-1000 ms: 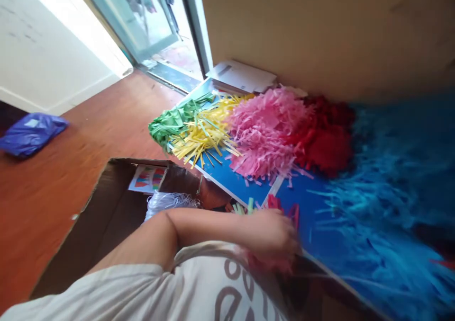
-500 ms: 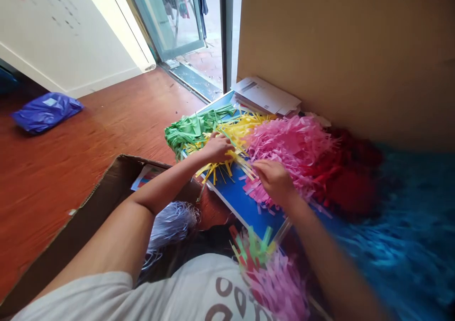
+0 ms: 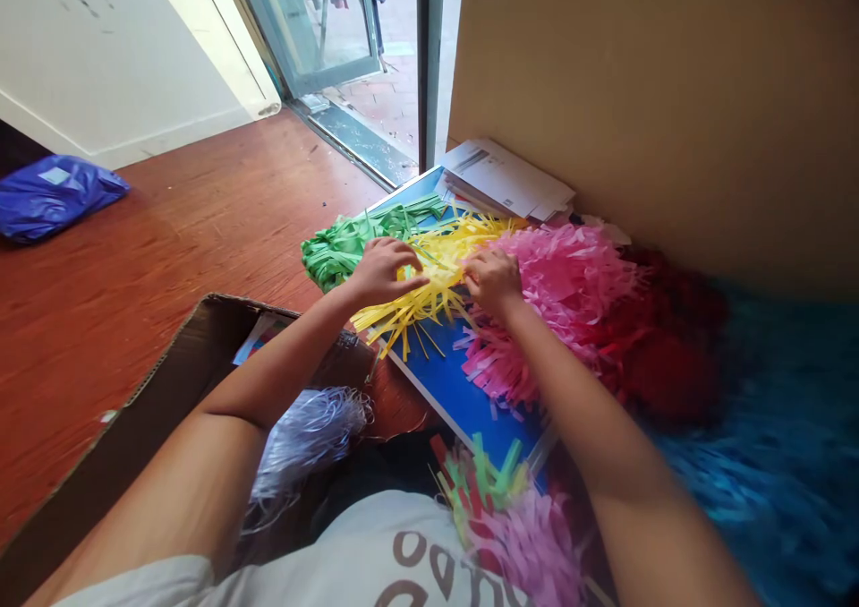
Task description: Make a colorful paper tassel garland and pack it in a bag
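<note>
Heaps of cut paper strips lie in a row on a blue board (image 3: 463,392): green (image 3: 342,242), yellow (image 3: 439,271), pink (image 3: 564,298), red (image 3: 661,338) and blue (image 3: 771,428). My left hand (image 3: 381,271) rests on the left side of the yellow strips with fingers curled over them. On the yellow heap's right edge, beside the pink strips, my right hand (image 3: 493,277) is closed and pinches yellow strips. A mixed bunch of green, red and pink strips (image 3: 503,508) lies on my lap.
An open cardboard box (image 3: 154,410) stands on the wooden floor at my left, with pale lilac strips (image 3: 301,437) in it. A stack of white papers (image 3: 506,179) lies at the board's far end against a tan wall. A purple bag (image 3: 54,195) lies on the floor.
My right hand moved from the pink strips' front edge up to the yellow heap. The left hand shifted slightly left on the yellow strips. One second ago only the left hand was near my lap.
</note>
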Available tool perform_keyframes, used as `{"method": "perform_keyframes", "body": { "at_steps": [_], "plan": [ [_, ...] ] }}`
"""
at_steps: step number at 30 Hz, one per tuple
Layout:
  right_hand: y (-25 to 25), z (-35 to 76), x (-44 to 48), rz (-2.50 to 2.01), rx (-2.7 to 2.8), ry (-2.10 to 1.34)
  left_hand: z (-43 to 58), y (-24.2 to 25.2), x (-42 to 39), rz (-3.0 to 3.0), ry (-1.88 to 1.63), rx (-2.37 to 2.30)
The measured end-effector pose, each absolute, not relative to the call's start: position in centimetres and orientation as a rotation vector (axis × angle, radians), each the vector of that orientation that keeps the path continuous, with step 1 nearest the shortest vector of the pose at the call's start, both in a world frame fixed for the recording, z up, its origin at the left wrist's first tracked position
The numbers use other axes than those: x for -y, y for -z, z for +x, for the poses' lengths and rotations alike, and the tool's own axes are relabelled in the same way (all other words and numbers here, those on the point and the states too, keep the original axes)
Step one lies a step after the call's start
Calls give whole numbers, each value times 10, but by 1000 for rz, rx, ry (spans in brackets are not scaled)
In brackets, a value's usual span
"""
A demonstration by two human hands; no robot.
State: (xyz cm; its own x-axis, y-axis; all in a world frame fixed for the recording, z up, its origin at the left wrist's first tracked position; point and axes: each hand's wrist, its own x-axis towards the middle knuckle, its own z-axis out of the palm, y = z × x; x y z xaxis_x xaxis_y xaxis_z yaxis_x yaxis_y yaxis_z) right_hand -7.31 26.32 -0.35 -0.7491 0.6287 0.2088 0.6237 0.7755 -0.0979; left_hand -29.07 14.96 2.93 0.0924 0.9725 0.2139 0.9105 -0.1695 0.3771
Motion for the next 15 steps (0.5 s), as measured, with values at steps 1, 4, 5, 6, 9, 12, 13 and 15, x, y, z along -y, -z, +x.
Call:
{"method": "perform_keyframes", "body": {
  "at_steps": [1,4,5,6,9,12,13,15],
  "plan": [
    [0,-75,-264,-993,2691,-69,-278,-35,-152,2163,-722,-1986],
    [-13,-79,-266,-999,2593,-167,-232,-44,-163,2101,-739,-2271],
    [-17,-78,-266,-999,2577,-189,-219,-45,-169,2094,-652,-2348],
    [-21,-77,-265,-1005,2554,-203,-210,-45,-176,2088,-558,-2386],
    [-28,-68,-256,-1040,2453,-195,-206,-52,-198,2065,-422,-2424],
    [-26,-59,-238,-1001,2511,-181,-225,-77,-222,2091,-502,-2517],
    [-24,-58,-232,-962,2583,-191,-232,-89,-230,2099,-544,-2564],
    [-20,-56,-221,-893,2710,-224,-240,-112,-243,2110,-594,-2650]
  ]
}}
